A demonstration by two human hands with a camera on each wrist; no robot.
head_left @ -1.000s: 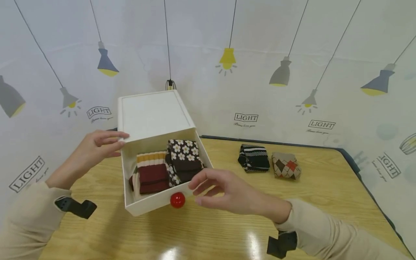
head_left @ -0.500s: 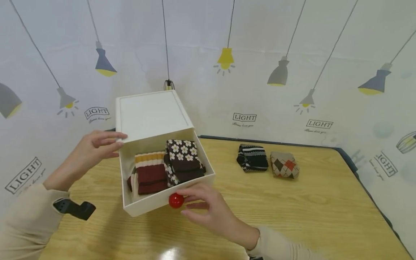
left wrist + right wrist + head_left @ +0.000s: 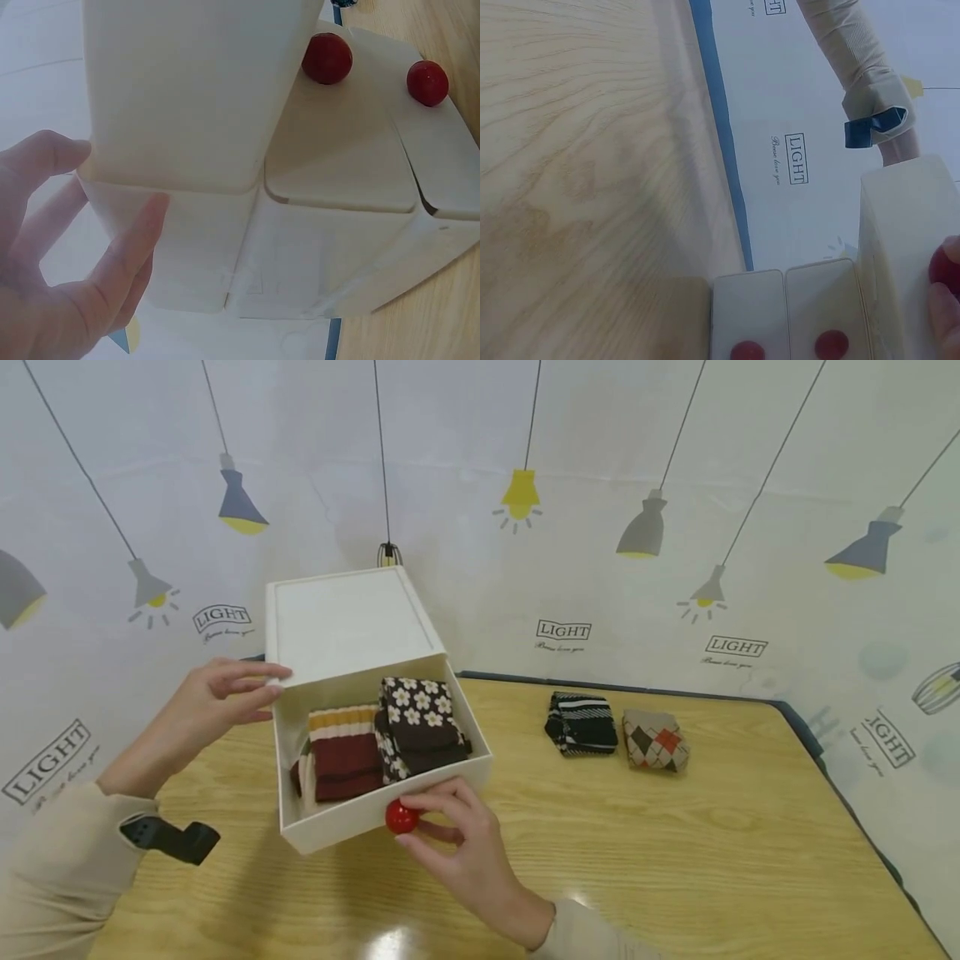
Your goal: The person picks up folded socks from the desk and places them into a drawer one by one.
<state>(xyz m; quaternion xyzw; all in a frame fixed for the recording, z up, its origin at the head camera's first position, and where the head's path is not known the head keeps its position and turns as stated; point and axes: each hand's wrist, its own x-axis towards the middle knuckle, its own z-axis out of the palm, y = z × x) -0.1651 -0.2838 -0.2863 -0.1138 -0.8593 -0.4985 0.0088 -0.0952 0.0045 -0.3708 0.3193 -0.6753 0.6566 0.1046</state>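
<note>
A white drawer unit (image 3: pixel 352 622) stands at the left of the table, its top drawer (image 3: pixel 341 832) pulled out. Inside the drawer lie folded maroon socks (image 3: pixel 347 768) with a yellow-and-white striped band, and dark daisy-patterned socks (image 3: pixel 417 718). With thumb and fingertips my right hand (image 3: pixel 468 860) pinches the red round knob (image 3: pixel 402 816) on the drawer's front. Extended fingers of my left hand (image 3: pixel 197 706) rest on the unit's front left top corner; in the left wrist view a fingertip (image 3: pixel 159 202) touches its side.
Two lower drawers with red knobs (image 3: pixel 831 345) are closed. Farther right on the table (image 3: pixel 675 860) lie folded black-and-white socks (image 3: pixel 582 724) and beige argyle socks (image 3: pixel 657 741). A lamp-printed backdrop (image 3: pixel 637 610) stands behind the table.
My right hand has moved left and down from the drawer's right front corner to its red knob and now pinches it. My left hand stays at the unit's corner.
</note>
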